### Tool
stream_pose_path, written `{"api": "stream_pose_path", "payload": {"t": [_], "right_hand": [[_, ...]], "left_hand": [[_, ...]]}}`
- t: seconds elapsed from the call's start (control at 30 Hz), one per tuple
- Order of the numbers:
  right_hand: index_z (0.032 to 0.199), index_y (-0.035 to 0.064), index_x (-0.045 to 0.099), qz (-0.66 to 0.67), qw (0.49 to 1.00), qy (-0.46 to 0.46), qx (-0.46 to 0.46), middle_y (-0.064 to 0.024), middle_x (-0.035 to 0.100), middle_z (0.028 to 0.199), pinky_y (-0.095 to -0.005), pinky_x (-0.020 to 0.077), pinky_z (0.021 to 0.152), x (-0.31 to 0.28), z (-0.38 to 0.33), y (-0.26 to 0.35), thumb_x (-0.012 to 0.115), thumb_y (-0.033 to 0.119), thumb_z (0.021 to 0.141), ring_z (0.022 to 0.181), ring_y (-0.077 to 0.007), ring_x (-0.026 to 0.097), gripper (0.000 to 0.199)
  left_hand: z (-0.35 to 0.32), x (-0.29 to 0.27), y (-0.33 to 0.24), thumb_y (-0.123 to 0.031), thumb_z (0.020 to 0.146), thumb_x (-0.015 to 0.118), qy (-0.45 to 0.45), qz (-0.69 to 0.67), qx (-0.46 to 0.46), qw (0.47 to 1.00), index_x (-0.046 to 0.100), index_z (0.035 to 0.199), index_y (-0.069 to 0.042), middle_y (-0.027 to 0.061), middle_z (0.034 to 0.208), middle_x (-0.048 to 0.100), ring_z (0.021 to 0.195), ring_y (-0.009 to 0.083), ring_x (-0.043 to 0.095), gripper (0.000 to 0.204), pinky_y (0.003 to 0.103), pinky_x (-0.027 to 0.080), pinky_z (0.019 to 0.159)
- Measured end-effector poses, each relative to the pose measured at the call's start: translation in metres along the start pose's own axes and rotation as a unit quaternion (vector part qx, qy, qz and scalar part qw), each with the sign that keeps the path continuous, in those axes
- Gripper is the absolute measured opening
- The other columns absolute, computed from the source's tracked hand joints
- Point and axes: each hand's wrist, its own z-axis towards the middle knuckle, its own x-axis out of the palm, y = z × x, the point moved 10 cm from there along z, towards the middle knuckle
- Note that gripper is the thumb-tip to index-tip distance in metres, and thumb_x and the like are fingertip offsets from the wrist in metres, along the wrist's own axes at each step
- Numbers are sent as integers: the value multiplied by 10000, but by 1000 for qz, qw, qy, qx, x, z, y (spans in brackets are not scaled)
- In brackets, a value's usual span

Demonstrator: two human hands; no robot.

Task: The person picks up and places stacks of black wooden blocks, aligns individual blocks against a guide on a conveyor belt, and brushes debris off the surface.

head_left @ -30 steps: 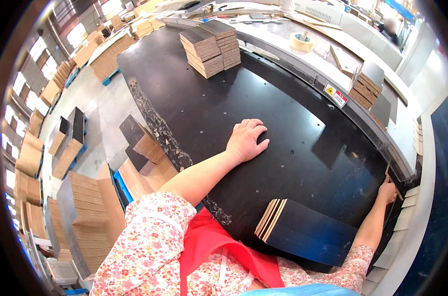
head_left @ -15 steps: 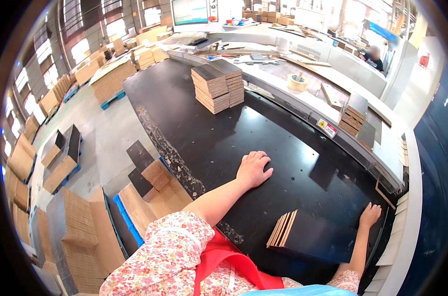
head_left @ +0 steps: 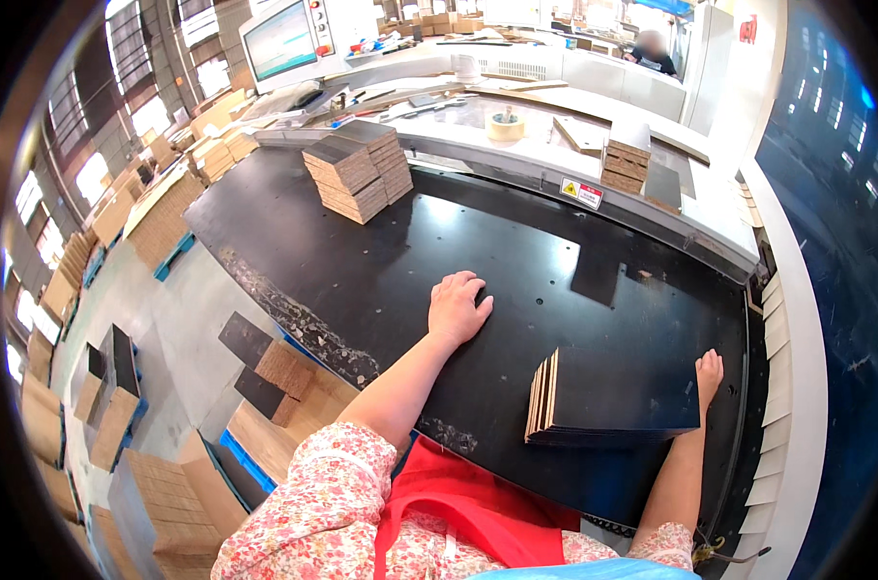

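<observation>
My left hand [head_left: 458, 306] lies flat, palm down, on the black work table [head_left: 342, 251], holding nothing. My right hand [head_left: 708, 374] rests against the right edge of a stack of black-topped cardboard sheets [head_left: 608, 398] that lies flat on the table near my body. The fingers of that hand are straight and press the stack's side rather than wrap it. The layered brown edges of the stack face left.
Two taller stacks of similar sheets [head_left: 358, 170] stand at the table's far left. A smaller stack [head_left: 625, 166] and a tape roll [head_left: 506, 127] sit on the white bench behind. A monitor [head_left: 284, 41] stands beyond. Cardboard piles [head_left: 284, 387] and pallets cover the floor to the left.
The stack of sheets has come down from a tilted position to lie flat on the table. My right hand stays at its right edge. My left hand stays planted on the table.
</observation>
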Motion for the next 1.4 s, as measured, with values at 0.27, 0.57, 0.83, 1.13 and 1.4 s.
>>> {"api": "stream_pose_path", "payload": {"t": [0.27, 0.57, 0.83, 1.13, 1.4], "right_hand": [[1128, -21, 669, 32, 998, 26, 45, -156, 643, 1238, -427, 443, 1041, -8, -2, 14, 617, 130, 881, 1183, -343, 576, 295], [1088, -8, 673, 49, 997, 34, 55, -142, 638, 1248, -428, 447, 1022, -26, 1, 33, 609, 164, 892, 1160, -334, 583, 269], [1082, 13, 680, 19, 1000, 18, 10, -121, 631, 1265, -406, 458, 1007, -28, -1, 34, 624, 189, 908, 1158, -305, 587, 254], [1160, -10, 663, 15, 996, 67, 47, -138, 606, 1313, -412, 441, 1033, -25, 2, 33, 598, 179, 925, 1202, -327, 562, 308], [1174, -70, 628, 113, 991, -4, -77, -219, 589, 1305, -429, 441, 1038, -17, -4, 26, 551, 190, 963, 1192, -376, 562, 344]], "left_hand": [[-2, 2, 8, -373, 856, 670, -1, 44, -35, 998, 666, 1185, -92, 91, 1367, 534, 1345, 269, 414, 433, 434, 310, 1113], [0, 3, 14, -427, 887, 620, 36, 98, -72, 992, 608, 1316, -93, 126, 1527, 401, 1482, 325, 223, 544, 476, 189, 1202], [-1, 9, 18, -432, 900, 604, 44, 75, -62, 994, 608, 1321, -103, 100, 1498, 452, 1467, 319, 269, 535, 479, 204, 1200], [-1, 12, 18, -418, 903, 609, 48, 62, -59, 995, 607, 1321, -104, 101, 1492, 457, 1455, 303, 299, 523, 478, 212, 1196], [-3, 7, 20, -436, 905, 598, 42, 59, -54, 996, 610, 1307, -110, 107, 1484, 461, 1438, 298, 329, 518, 478, 219, 1189]]}}
